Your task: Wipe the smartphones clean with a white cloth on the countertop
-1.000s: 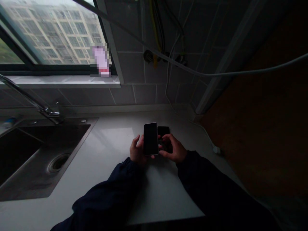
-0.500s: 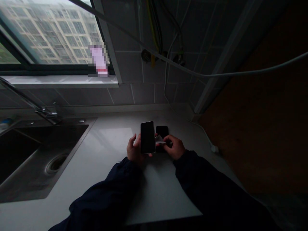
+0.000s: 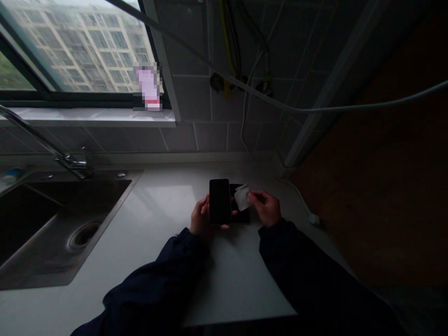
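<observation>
A smartphone (image 3: 220,201) with a dark screen rests in my left hand (image 3: 199,213), whose thumb and fingers wrap round its edges. Between the thumb and fingers of my right hand (image 3: 268,207) is a small white wipe (image 3: 242,198), its loose end hanging to the left. Behind the wipe, on the counter, lies a flat black object (image 3: 244,216), partly covered by the wipe and the phone; its kind is hard to tell. The wipe is apart from the phone's screen.
The white countertop (image 3: 168,205) spreads around my hands. To the left are a steel sink (image 3: 101,212) and a faucet (image 3: 72,163) below the window. A white cable with a plug (image 3: 314,218) lies at the right edge, and another pale cable (image 3: 301,110) crosses in front of the wall.
My right hand has moved right and slightly up, away from the phone, and the wipe now shows more of its face. The phone is turned a little more upright.
</observation>
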Demonstrator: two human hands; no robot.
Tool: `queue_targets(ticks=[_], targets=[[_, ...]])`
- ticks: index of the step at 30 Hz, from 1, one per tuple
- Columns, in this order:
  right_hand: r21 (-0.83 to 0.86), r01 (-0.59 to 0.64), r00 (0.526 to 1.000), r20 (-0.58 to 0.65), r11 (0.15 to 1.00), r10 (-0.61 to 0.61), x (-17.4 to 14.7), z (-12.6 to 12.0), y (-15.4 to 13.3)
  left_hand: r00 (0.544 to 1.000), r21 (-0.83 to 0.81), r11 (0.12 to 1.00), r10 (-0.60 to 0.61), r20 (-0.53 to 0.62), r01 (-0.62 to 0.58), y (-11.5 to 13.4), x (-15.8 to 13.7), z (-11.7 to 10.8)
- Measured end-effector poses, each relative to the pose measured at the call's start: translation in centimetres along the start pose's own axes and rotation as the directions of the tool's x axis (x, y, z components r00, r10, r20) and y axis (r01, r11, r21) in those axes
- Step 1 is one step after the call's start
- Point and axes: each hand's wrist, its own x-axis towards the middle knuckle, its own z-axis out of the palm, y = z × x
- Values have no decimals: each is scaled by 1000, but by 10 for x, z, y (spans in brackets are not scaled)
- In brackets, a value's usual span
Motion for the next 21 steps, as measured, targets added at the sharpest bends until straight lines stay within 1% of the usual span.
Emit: queue_targets(ticks=[3, 6, 9, 12, 14, 15, 16, 17, 18, 19, 21], targets=[[20, -11, 994, -113, 1000, 13, 6, -4, 6, 997, 23, 998, -64, 32, 64, -2, 0, 0], [47, -37, 978, -204, 998, 46, 15, -10, 16, 982, 13, 991, -132, 131, 132, -6, -1, 3], [62, -57, 968, -241, 996, 70, 21, -15, 20, 948, 26, 974, -223, 225, 223, -10, -2, 7], [43, -27, 971, -237, 999, 37, 17, -14, 13, 912, 41, 949, -311, 269, 311, -14, -3, 8], [24, 23, 985, -169, 999, -18, 7, -10, 4, 898, 42, 940, -335, 285, 338, -16, -2, 7], [20, 66, 992, -106, 998, -64, 1, -7, -1, 897, 37, 940, -335, 289, 339, -17, -2, 5], [-11, 165, 986, -8, 986, -165, -4, -4, -4, 899, 29, 942, -327, 290, 333, -17, -1, 4], [-59, 266, 959, 116, 962, -258, -9, -1, -6, 904, 20, 946, -315, 288, 323, -17, -1, 3], [-114, 371, 913, 227, 921, -340, -13, 1, -6, 912, 9, 951, -299, 280, 309, -17, 0, 2], [-158, 471, 853, 331, 868, -403, -15, 2, -5, 920, -1, 956, -284, 269, 295, -17, 0, 2], [-221, 614, 740, 495, 757, -456, -17, 4, 2, 935, -13, 963, -259, 243, 270, -17, 1, 1]])
